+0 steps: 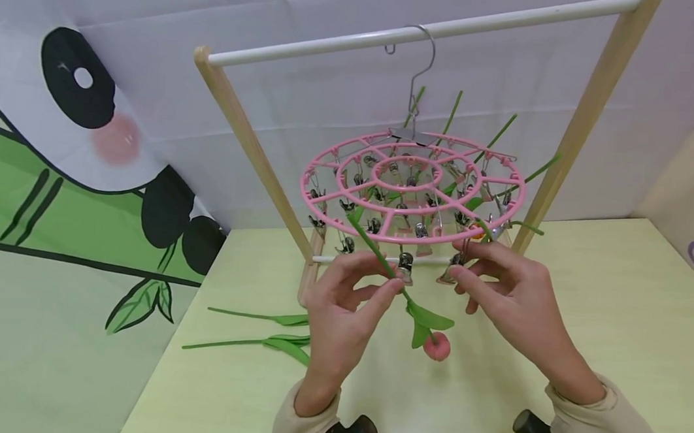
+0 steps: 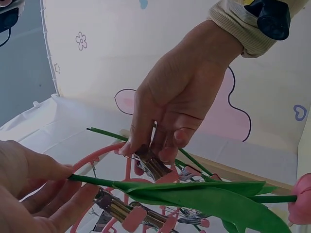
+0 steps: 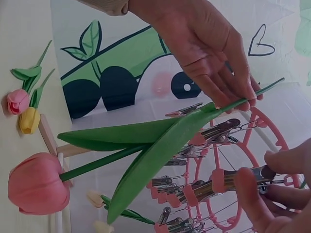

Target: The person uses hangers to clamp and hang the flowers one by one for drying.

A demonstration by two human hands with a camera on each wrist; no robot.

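Observation:
My left hand (image 1: 342,308) pinches the green stem of a pink artificial tulip (image 1: 437,346), whose flower points down and to the right. Between thumb and fingers of my right hand (image 1: 510,297) is a metal clip (image 3: 247,178) with pink tips. That clip hangs from the front of a round pink drying hanger (image 1: 407,238). Another clip (image 1: 404,266) dangles right beside my left fingertips, close to the stem. In the right wrist view, the tulip's long leaves (image 3: 155,160) cross in front of several clips.
The hanger's hook (image 1: 432,48) hangs on the white rod (image 1: 332,40) of a wooden-legged rack. Several green stems (image 1: 455,111) stick up around the hanger's back and right. A pink tulip (image 3: 18,101) and a yellow tulip (image 3: 29,120) lie on the table (image 1: 613,309).

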